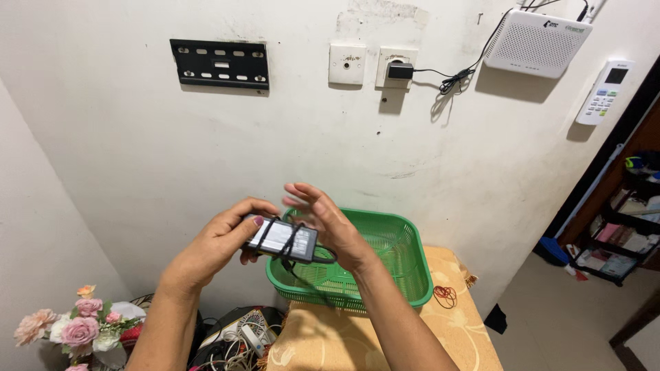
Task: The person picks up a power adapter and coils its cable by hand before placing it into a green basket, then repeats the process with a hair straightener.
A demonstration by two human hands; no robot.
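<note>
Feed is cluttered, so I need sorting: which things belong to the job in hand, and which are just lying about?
In hand: power adapter with its cord wrapped round it, left hand, right hand, green basket.

Lying about: rubber bands, artificial flowers, router, remote control, cable pile.

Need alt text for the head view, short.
Two bare hands hold a black power adapter with its cable wrapped around it, above a green plastic basket on a yellow-clothed table. The left hand grips the adapter; the right hand is open beside it. Behind is a white wall with a socket.
</note>
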